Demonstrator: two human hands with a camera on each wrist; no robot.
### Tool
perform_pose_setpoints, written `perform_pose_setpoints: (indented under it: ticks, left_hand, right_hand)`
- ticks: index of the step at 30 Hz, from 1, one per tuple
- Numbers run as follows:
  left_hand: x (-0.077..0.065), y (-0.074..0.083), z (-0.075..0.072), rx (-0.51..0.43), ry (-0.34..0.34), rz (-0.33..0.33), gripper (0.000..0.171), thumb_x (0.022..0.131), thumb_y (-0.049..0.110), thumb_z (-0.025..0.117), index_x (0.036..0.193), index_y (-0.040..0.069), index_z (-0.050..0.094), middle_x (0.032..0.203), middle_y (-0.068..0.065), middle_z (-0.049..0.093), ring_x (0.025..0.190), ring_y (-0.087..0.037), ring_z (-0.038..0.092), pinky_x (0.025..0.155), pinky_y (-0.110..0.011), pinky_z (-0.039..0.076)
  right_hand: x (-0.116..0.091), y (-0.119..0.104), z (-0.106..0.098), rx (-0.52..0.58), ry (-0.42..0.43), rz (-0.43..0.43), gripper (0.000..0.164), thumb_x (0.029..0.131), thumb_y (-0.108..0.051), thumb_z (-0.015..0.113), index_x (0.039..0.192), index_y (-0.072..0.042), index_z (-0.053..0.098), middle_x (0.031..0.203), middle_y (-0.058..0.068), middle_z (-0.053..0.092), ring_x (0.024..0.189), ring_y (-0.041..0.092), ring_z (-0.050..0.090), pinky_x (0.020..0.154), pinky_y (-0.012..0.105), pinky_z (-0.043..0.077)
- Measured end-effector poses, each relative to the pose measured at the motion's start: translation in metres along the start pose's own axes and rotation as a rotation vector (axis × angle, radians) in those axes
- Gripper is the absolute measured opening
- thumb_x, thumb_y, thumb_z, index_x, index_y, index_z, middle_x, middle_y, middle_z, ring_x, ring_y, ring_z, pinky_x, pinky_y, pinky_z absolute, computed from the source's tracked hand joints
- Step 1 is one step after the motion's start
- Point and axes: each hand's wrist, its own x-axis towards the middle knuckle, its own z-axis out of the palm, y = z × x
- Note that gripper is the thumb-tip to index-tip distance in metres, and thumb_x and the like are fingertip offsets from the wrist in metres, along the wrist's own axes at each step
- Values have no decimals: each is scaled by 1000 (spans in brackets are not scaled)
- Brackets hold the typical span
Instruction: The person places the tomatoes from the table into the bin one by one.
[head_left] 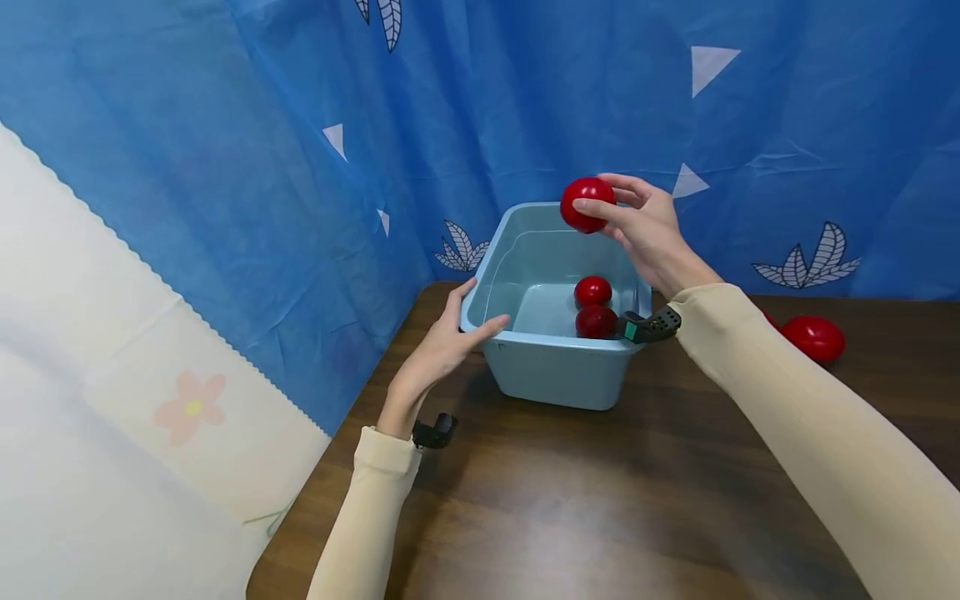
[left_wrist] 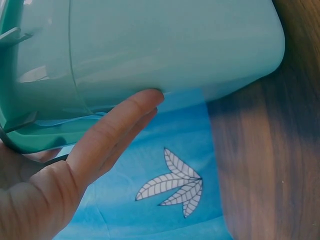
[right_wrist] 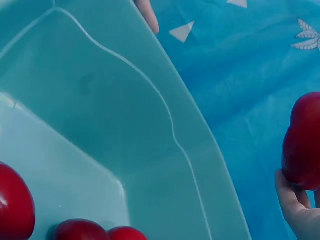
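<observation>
My right hand [head_left: 648,225] holds a round, shiny red fruit [head_left: 587,205] between thumb and fingers, above the back right part of a light blue plastic tub [head_left: 555,367]. The right wrist view shows this red fruit [right_wrist: 302,145] just past the tub's rim, partly cut off by the frame edge. Inside the tub lie more red fruits [head_left: 592,292]; three show in the right wrist view. My left hand [head_left: 442,342] rests at the tub's left front corner, thumb over the rim. Its straight fingers [left_wrist: 117,127] lie along the outer wall in the left wrist view.
Another red fruit [head_left: 813,339] sits on the brown wooden table [head_left: 540,500], right of the tub, with a bit of red showing beside it behind my right sleeve. A blue patterned curtain [head_left: 540,100] hangs behind the table. White cloth [head_left: 112,333] covers the left side.
</observation>
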Motion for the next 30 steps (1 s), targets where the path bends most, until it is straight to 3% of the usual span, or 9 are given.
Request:
perform_pose_setpoints:
  ticks: [7,30]
  left_hand:
    - [1,4,2,6,3,11,93,98,45,71,167,23,13,161,-11,36,141,-31,44,113,-55,42]
    - [-1,-1,1,12,6,-3,94,98,47,71,168,22,12,162,-12,36,142,-32,44,114,-55,41]
  right_hand:
    - [9,4,0,-49,40,38,72,90,-18,84,154,-13,51,155,9,46,135,23,44,116,41,43]
    - [9,12,3,-144,-33,93,66,94,-13,79,154,-14,51,151,10,46,135,25,42,114,44,45]
